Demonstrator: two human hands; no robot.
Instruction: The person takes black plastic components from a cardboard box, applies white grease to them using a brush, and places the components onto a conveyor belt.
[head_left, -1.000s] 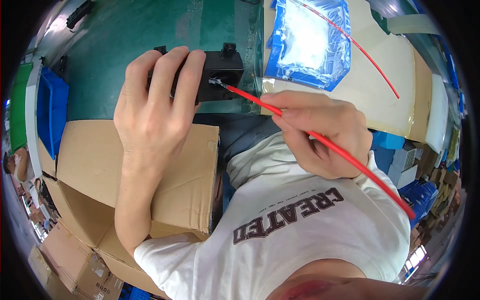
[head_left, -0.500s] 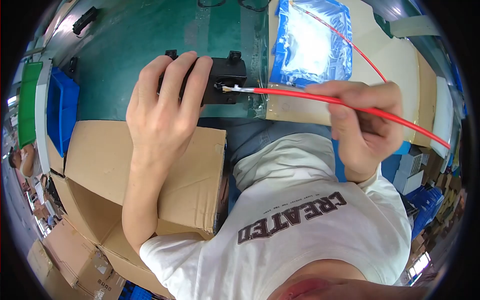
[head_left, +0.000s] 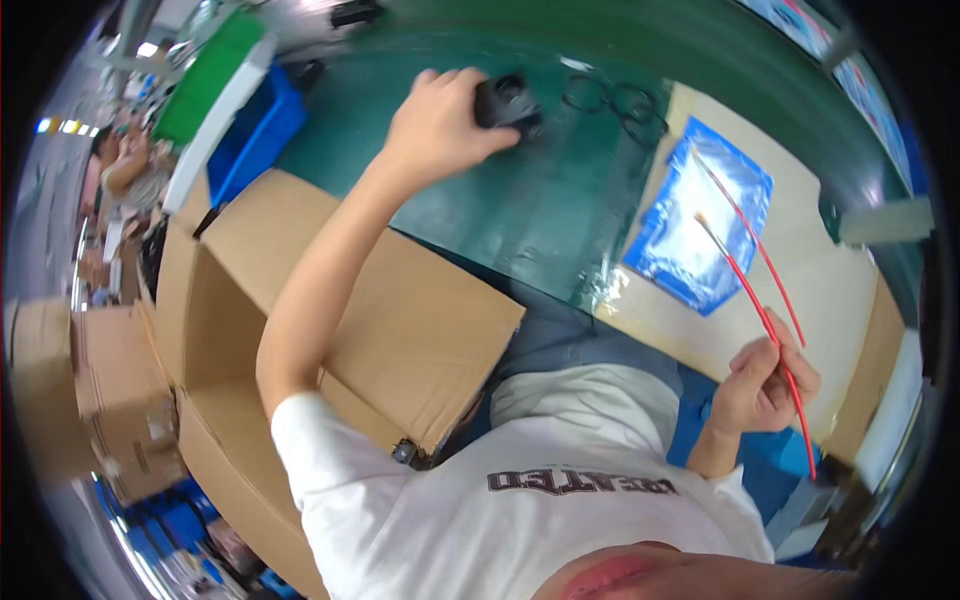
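My left hand is closed around a black box-shaped part with a round opening facing up, over the green table. In my right hand is a thin red-handled paintbrush, pinched partway down its handle. Its bristles point up and left, over a blue-rimmed tray spread with white paste. Whether they touch the paste is hard to tell. A second red-handled paintbrush lies across the tray, its handle end near my right fingers.
Two joined black rings lie on the green table. Another black part sits at the far edge. Left are an open cardboard box, a blue bin and a green bin. Another person is in the background.
The brush has left the black part's opening and swung right to the tray. My left hand has moved the black part farther away and turned it. The view has tilted and shifted.
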